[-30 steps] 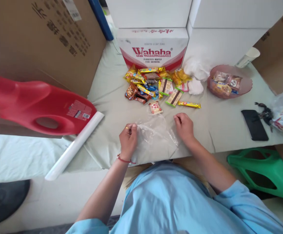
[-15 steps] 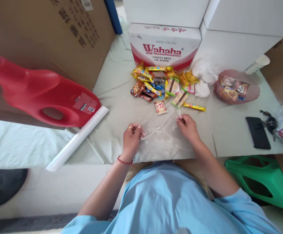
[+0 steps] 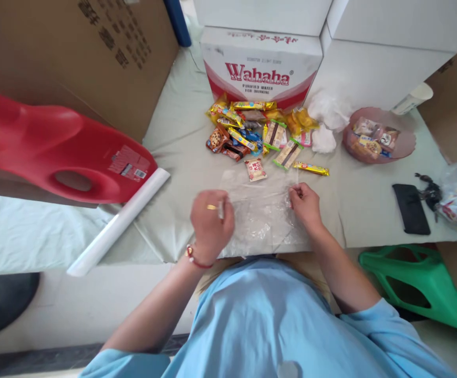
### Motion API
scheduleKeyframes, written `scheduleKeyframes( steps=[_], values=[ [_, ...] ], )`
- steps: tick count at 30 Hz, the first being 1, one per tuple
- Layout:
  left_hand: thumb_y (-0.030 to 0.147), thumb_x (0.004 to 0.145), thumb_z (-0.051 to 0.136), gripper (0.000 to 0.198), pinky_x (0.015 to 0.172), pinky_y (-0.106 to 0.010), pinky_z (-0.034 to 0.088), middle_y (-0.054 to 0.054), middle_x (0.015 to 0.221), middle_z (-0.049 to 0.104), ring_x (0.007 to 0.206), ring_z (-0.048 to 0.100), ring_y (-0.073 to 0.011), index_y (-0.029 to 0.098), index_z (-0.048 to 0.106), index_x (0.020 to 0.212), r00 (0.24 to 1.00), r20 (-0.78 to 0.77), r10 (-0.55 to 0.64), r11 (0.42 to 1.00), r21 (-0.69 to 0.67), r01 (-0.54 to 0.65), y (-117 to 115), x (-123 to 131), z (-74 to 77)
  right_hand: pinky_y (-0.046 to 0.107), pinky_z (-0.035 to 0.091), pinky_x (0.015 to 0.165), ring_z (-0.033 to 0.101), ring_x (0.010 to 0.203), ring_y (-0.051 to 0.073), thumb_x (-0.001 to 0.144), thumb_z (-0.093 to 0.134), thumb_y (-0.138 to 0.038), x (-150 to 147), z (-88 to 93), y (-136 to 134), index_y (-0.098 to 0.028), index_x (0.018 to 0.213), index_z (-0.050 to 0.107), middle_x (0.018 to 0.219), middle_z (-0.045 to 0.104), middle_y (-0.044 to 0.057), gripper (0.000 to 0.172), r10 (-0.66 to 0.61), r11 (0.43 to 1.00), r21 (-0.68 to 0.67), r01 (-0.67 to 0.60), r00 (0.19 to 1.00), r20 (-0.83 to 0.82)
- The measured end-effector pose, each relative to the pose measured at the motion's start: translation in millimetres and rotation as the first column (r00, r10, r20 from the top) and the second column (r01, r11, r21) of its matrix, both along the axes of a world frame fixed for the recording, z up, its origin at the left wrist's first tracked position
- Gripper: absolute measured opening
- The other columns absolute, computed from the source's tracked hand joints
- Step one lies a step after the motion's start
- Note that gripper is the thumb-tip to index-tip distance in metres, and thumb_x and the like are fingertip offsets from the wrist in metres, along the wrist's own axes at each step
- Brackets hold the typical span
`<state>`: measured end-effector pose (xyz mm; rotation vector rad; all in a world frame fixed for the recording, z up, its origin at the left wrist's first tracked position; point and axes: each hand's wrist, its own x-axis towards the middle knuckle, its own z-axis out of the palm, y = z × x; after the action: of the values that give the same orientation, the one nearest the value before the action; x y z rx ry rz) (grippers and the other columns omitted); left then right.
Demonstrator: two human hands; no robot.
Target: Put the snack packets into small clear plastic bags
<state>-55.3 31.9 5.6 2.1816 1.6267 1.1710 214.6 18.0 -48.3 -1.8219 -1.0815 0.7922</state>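
A clear plastic bag [image 3: 258, 215] lies flattened and wrinkled on the cloth-covered table in front of me. My right hand [image 3: 305, 205] pinches its right edge between thumb and fingertips. By the bag's left side, my left hand [image 3: 211, 220] is turned back-up with curled fingers, slightly blurred; its fingertips are partly hidden, and a small pale bit shows beside the thumb. Just beyond the bag sits a small cream-and-red snack packet [image 3: 255, 169]. Behind it is a pile of wrapped snacks, among them a green-edged wafer packet [image 3: 288, 154] and a yellow stick packet [image 3: 311, 168].
A red jug [image 3: 66, 157] and a white roll [image 3: 120, 223] lie at left beside a cardboard box [image 3: 94, 68]. A Wahaba-style white carton [image 3: 262, 68] stands behind the snacks. At right are a pink bowl [image 3: 350, 147], a phone [image 3: 411, 209], keys [image 3: 431, 194] and a green stool [image 3: 445, 294].
My left hand has come off the bag's left edge, rolled back-up and risen a little. The bag has spread flatter. My right hand still pinches its edge.
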Motion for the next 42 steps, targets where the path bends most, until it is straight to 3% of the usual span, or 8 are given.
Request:
scheduleKeyframes(
  steps=[3, 11, 19, 27, 31, 34, 39, 42],
  values=[
    [0.029, 0.102, 0.052, 0.030, 0.114, -0.051, 0.042, -0.016, 0.125, 0.075, 0.129, 0.063, -0.0312, 0.020, 0.071, 0.123, 0.910, -0.276, -0.310, 0.944, -0.203, 0.260, -7.1, 7.6, -12.8, 0.030, 0.043, 0.053, 0.054, 0.051, 0.017, 0.088, 0.058, -0.047, 3.4, -1.8, 1.4, -0.023, 0.085, 0.061, 0.064, 0.060, -0.002, 0.024, 0.029, 0.999, -0.041, -0.030, 0.999, -0.022],
    [0.055, 0.108, 0.038, 0.065, 0.125, -0.077, 0.013, -0.016, 0.179, 0.019, 0.165, 0.024, -0.0376, 0.027, 0.036, 0.167, 0.733, -0.552, -0.399, 0.887, -0.435, 0.155, 4.1, -0.7, -44.1, 0.043, 0.055, 0.083, 0.065, 0.078, 0.023, 0.090, 0.058, -0.037, 57.4, 23.1, -19.3, -0.018, 0.102, 0.071, 0.101, 0.073, 0.013, 0.026, -0.093, 0.996, 0.052, 0.078, 0.893, 0.439],
    [0.057, 0.108, 0.035, 0.066, 0.128, -0.075, 0.006, -0.014, 0.178, 0.021, 0.164, 0.027, -0.0347, 0.029, 0.034, 0.168, 0.741, -0.523, -0.422, 0.882, -0.424, 0.203, 4.4, -6.1, -45.5, 0.056, 0.037, 0.126, 0.043, 0.154, 0.031, 0.108, 0.049, -0.036, -6.6, 22.9, -73.5, -0.022, 0.160, 0.049, 0.163, 0.052, 0.013, 0.054, 0.456, 0.763, -0.059, -0.644, 0.471, 0.755],
    [0.056, 0.109, 0.035, 0.067, 0.133, -0.067, 0.000, -0.011, 0.176, 0.030, 0.162, 0.033, -0.0297, 0.026, 0.030, 0.169, 0.752, -0.482, -0.450, 0.879, -0.385, 0.280, 13.3, -26.5, -47.8, 0.059, 0.050, 0.110, 0.060, 0.135, 0.037, 0.108, 0.048, -0.038, 94.2, -5.8, -103.6, -0.018, 0.144, 0.064, 0.146, 0.066, 0.019, 0.045, 0.316, 0.891, -0.088, -0.445, 0.470, 0.824],
    [0.058, 0.109, 0.032, 0.069, 0.134, -0.066, 0.002, -0.010, 0.177, 0.028, 0.164, 0.030, -0.0275, 0.025, 0.029, 0.169, 0.751, -0.486, -0.447, 0.880, -0.388, 0.273, 12.4, -25.3, -47.9, 0.053, 0.056, 0.091, 0.070, 0.100, 0.033, 0.104, 0.051, -0.035, 81.7, 19.4, -50.2, -0.018, 0.118, 0.074, 0.108, 0.077, 0.016, 0.032, 0.095, 0.944, 0.112, -0.311, 0.579, 0.810],
    [0.059, 0.109, 0.030, 0.069, 0.134, -0.065, 0.003, -0.008, 0.177, 0.026, 0.164, 0.028, -0.0268, 0.026, 0.028, 0.170, 0.740, -0.496, -0.454, 0.877, -0.394, 0.274, 12.9, -26.3, -48.3, 0.045, 0.056, 0.089, 0.069, 0.094, 0.028, 0.105, 0.051, -0.028, 19.6, 42.6, 21.6, -0.021, 0.109, 0.075, 0.099, 0.076, 0.011, 0.026, 0.258, 0.852, 0.123, -0.508, 0.612, 0.748],
    [0.058, 0.109, 0.031, 0.069, 0.134, -0.065, 0.005, -0.008, 0.177, 0.028, 0.164, 0.029, -0.0270, 0.025, 0.029, 0.169, 0.733, -0.508, -0.452, 0.877, -0.401, 0.264, 12.9, -27.1, -46.9, 0.047, 0.043, 0.115, 0.053, 0.137, 0.029, 0.103, 0.043, -0.010, -107.4, 56.6, 148.9, -0.015, 0.140, 0.065, 0.142, 0.067, 0.015, 0.043, 0.453, 0.595, 0.031, -0.803, 0.367, 0.813],
    [0.057, 0.109, 0.032, 0.068, 0.134, -0.065, 0.007, -0.009, 0.176, 0.030, 0.163, 0.031, -0.0278, 0.024, 0.031, 0.169, 0.729, -0.513, -0.452, 0.877, -0.406, 0.258, 12.6, -26.7, -46.7, 0.059, 0.025, 0.126, 0.040, 0.152, 0.031, 0.105, 0.040, -0.011, -143.1, 49.7, 201.6, -0.016, 0.147, 0.060, 0.156, 0.058, 0.014, 0.046, 0.488, 0.562, -0.088, -0.823, 0.243, 0.839]
  ],
)
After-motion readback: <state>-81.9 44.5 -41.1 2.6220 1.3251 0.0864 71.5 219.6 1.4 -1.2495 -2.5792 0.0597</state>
